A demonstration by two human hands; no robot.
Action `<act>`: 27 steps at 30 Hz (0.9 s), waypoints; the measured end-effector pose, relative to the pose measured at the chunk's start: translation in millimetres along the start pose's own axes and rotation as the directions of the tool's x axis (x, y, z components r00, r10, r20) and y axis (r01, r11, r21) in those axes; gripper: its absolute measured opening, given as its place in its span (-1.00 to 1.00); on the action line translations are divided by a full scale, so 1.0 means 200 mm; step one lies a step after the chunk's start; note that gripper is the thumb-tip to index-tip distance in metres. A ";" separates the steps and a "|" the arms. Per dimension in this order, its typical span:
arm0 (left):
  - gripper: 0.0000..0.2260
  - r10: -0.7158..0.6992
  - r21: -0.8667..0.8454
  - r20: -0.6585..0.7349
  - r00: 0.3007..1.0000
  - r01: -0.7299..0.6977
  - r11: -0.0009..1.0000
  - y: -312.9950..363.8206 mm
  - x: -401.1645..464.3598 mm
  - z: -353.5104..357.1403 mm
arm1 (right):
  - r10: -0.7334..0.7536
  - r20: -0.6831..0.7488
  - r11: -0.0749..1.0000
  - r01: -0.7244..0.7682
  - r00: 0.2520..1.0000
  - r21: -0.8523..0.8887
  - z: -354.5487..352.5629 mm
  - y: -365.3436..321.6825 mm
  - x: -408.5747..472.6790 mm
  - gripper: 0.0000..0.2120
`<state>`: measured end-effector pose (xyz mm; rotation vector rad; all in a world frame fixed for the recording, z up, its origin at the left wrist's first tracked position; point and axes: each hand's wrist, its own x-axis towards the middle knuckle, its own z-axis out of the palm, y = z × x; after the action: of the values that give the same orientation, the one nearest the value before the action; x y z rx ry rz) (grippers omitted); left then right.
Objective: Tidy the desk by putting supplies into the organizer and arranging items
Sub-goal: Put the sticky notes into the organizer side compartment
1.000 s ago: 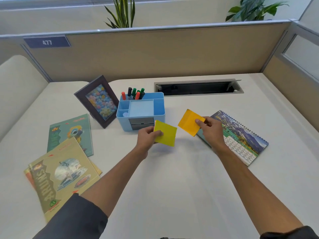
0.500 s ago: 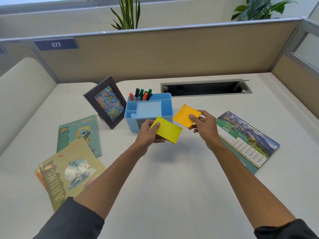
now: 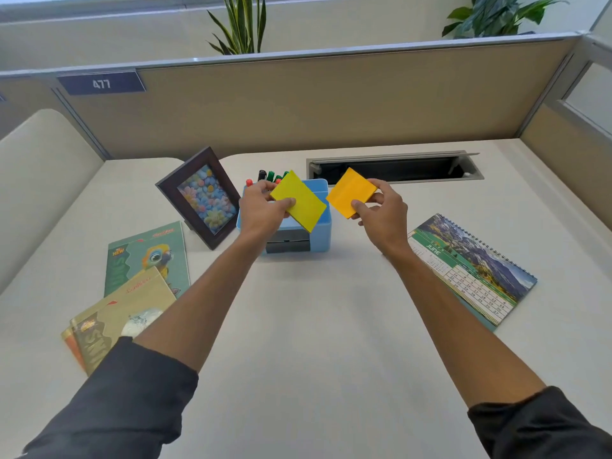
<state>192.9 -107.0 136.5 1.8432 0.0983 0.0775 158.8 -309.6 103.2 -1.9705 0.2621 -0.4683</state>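
With markers [image 3: 270, 177] already standing in the organizer [image 3: 319, 231], I have my left hand [image 3: 261, 210] clamped on a yellow pad [image 3: 299, 202] above it and my right hand [image 3: 381, 212] pinching an orange pad [image 3: 351, 193] beside it, while booklets [image 3: 145, 260] and calendar [image 3: 473, 270] lie unarranged on the surface [image 3: 314, 326].

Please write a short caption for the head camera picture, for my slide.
Left hand holds a yellow sticky-note pad over the blue organizer; right hand holds an orange pad beside it.
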 end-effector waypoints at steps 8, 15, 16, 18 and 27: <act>-0.87 0.291 0.368 -0.038 0.956 -0.257 0.893 -0.02 0.07 0.16 | -0.093 0.027 0.976 0.097 0.995 -0.196 0.09 -0.08 0.04 -0.64; -0.84 0.276 0.424 0.018 0.961 -0.257 0.868 -0.10 0.06 0.29 | -0.042 0.186 0.911 0.114 0.982 -0.395 0.16 -0.10 0.11 -0.77; -0.82 0.270 0.441 0.020 0.963 -0.251 0.862 -0.11 0.06 0.30 | -0.025 0.197 0.906 0.105 0.980 -0.409 0.17 -0.10 0.12 -0.79; -0.80 0.255 0.481 0.042 0.966 -0.243 0.842 -0.12 0.05 0.31 | 0.010 0.224 0.905 0.087 0.974 -0.417 0.19 -0.11 0.15 -0.83; -0.72 0.269 0.504 0.056 0.962 -0.259 0.824 -0.12 0.06 0.29 | 0.013 0.221 0.937 0.065 0.975 -0.344 0.20 -0.10 0.17 -0.63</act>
<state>210.8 -155.5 97.5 2.3800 -0.1428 0.2863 206.3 -280.7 112.0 -2.3563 0.1867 -0.2243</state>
